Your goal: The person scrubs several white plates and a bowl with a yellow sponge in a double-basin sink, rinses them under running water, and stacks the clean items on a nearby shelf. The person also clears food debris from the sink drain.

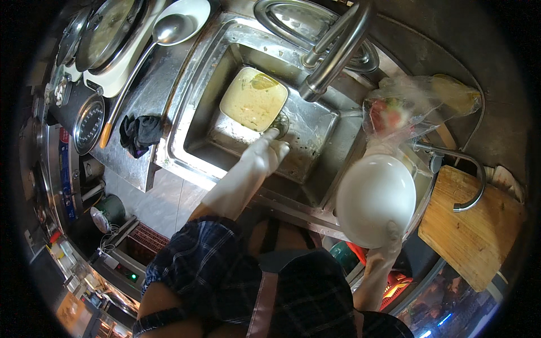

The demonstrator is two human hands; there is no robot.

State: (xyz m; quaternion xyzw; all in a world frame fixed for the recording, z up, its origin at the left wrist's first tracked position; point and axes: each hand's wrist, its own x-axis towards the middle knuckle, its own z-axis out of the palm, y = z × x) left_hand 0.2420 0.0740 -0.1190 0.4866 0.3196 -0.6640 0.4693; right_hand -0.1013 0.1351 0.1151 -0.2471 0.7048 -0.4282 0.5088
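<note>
My left hand (pixel 264 156), in a pale translucent glove, reaches over the stainless steel sink basin (pixel 198 126). Its fingertips are at the near edge of a square pale dish (pixel 249 101) with food residue on it; whether they touch it I cannot tell. The dish lies in the basin, partly over a round drain (pixel 280 125). At the right, my gloved right hand (pixel 393 236) grips the rim of a large white bowl (pixel 374 198), tilted beside the basin. Most of its fingers are hidden behind the bowl.
Over the basin hangs a metal faucet (pixel 321 76), with oval metal trays (pixel 296 19) behind. Right are a plastic bag of food (pixel 389 114), a curved tap (pixel 475 169) and a wooden cutting board (pixel 469 224). Left lie a ladle (pixel 137 67), black cloth (pixel 141 131) and perforated metal plate (pixel 89 122).
</note>
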